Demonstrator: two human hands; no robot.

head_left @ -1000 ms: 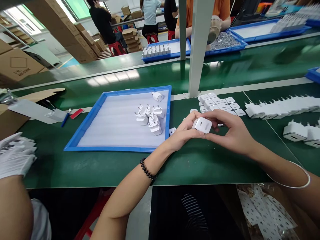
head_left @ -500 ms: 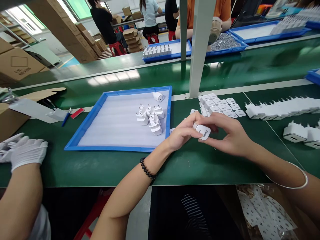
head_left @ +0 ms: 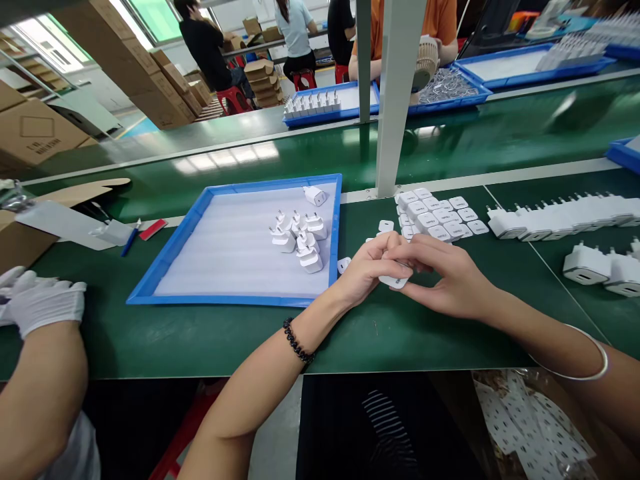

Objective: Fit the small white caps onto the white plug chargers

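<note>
My left hand [head_left: 373, 270] and my right hand [head_left: 445, 277] meet over the table in front of me. Between their fingers is a white charger [head_left: 396, 281] with a rounded square face and dark print. The left thumb lies across its top, and the right thumb touches its lower edge. Fingers hide most of its body, and its prongs do not show. Just behind my hands lies a group of white rounded square charger pieces [head_left: 443, 217]. A small white piece [head_left: 343, 265] sits beside my left wrist.
Left of my hands, a blue-rimmed tray [head_left: 240, 301] holds several plug chargers [head_left: 300, 240]. More chargers [head_left: 565, 217] stand in rows at right. A grey post [head_left: 390, 100] rises behind my hands. A co-worker's gloved hand [head_left: 47, 303] is at far left, near a blue pen [head_left: 131, 240].
The charger has tilted in my fingers, so its printed face is less visible. My right fingers have moved left, closer over my left hand. The gloved hand at far left has shifted slightly left.
</note>
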